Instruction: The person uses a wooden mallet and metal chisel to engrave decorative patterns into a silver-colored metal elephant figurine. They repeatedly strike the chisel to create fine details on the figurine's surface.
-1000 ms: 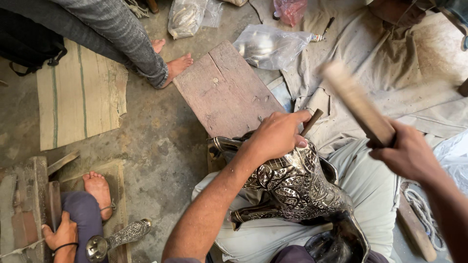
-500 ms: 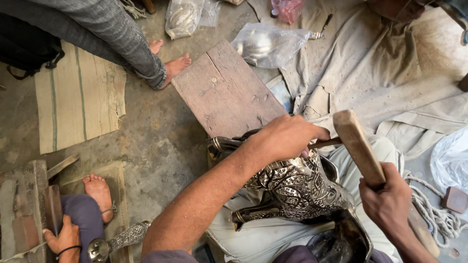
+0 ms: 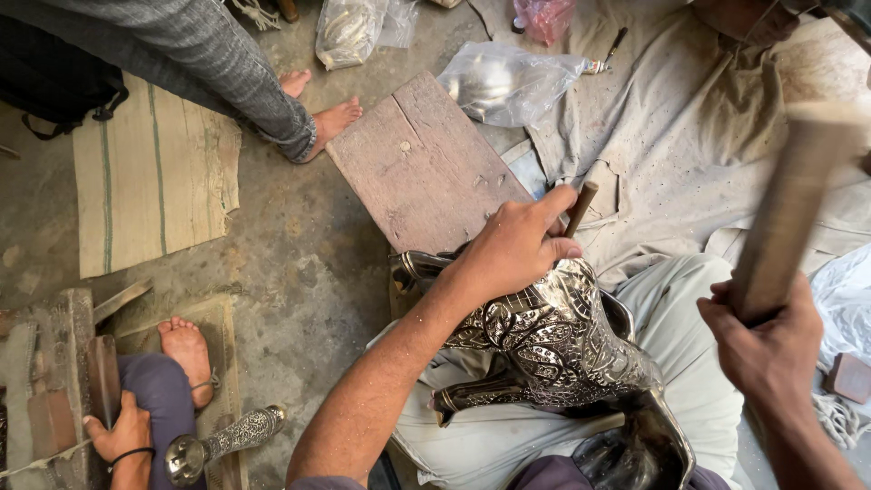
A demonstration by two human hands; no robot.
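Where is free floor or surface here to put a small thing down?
The wooden board top is bare. Open concrete lies between the striped mat and that board. The lap is crowded: left hand holds a punch on the embossed metal piece; right hand grips the mallet.

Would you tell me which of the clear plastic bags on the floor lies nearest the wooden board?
The clear bag holding a shiny round metal piece, just off the wooden board; the other clear bag and the pink bag lie farther up.

A worn wooden board (image 3: 422,168) lies on the concrete floor (image 3: 290,263) near a striped mat (image 3: 150,181) and plastic bags (image 3: 508,82).
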